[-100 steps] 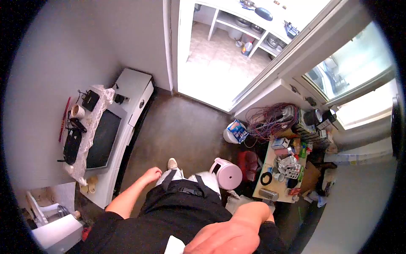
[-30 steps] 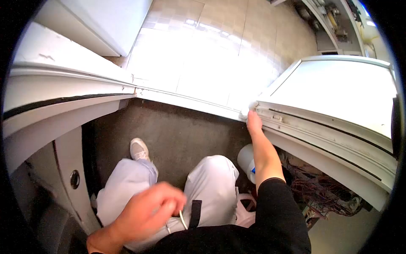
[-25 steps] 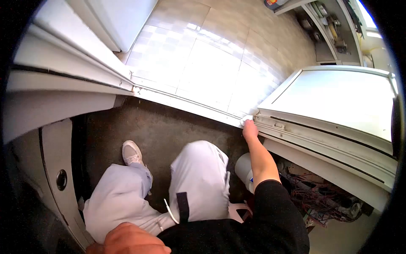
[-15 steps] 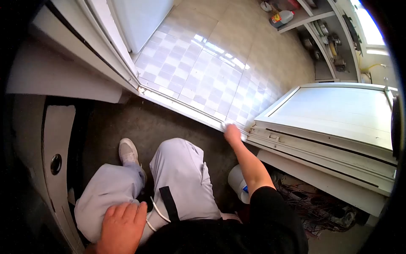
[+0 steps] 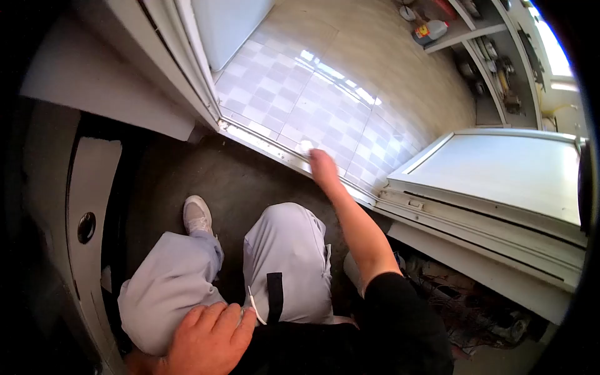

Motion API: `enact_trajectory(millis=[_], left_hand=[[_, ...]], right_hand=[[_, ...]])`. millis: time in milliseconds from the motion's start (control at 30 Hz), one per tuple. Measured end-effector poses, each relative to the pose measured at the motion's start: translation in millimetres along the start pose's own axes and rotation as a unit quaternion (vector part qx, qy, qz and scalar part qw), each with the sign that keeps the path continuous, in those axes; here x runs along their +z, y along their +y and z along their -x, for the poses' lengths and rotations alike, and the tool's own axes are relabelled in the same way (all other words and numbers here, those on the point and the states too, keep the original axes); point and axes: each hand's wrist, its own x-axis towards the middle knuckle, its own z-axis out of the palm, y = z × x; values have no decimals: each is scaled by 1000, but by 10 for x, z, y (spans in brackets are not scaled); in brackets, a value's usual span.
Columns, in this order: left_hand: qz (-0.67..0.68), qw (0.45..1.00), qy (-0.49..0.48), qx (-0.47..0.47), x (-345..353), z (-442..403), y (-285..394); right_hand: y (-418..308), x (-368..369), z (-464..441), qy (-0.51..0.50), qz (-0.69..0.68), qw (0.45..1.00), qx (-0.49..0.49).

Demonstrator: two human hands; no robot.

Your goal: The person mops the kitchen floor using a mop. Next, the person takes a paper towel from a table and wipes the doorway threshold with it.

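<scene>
My right hand (image 5: 323, 165) is closed on a small white cloth (image 5: 305, 147), or a paper wad; the material is too small to tell. Hand and cloth are at the white door sill (image 5: 269, 147), by the edge of the checkered tile floor. Some of the fingers are hidden behind the back of the hand. My left hand (image 5: 209, 337) lies palm down on my left thigh, its fingers stretched out and holding nothing, beside a white drawstring (image 5: 255, 306).
A white door panel (image 5: 494, 172) stands to the right of the sill. Beyond are glossy tiles (image 5: 300, 103) and a shelf (image 5: 465, 37) bearing a bottle (image 5: 430, 31). Tangled wires (image 5: 462, 300) and a partly hidden white bucket (image 5: 353, 269) lie low at right.
My right hand has moved left along the sill with the white cloth. The left hand has shifted slightly right in view, still on the thigh. The whole view has shifted a little.
</scene>
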Motion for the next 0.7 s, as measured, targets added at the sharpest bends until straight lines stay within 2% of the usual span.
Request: enact_trajectory(millis=[67,167,200,333,433,500,567,700], left_hand=[[-3,1000,9,-17,49,34,-13],[-11,999,-5,-49,51,56,-28],[-13,999,-3,-48,38,46,-32],[-13,999,-8,-46,-67,-19,-76],[-12,999,-1,-42,-17,-12,-81],[-12,999,5,-39,35,3,-84],[-12,999,8,-37,62,16,-99],[-16,999,19,-37,135,27,-103]], right_hand=[[419,-287,246,30,66,996,44],[945,-558,609,-67,175,963,195],[1272,-451,733,-91,187,956,206],[1018,-232,649,-88,182,943,266],[610,-6,397,-119,182,947,237],[287,196,253,-93,172,959,203],[110,471,114,-54,143,986,60],[-420,677,-281,-71,77,994,24]])
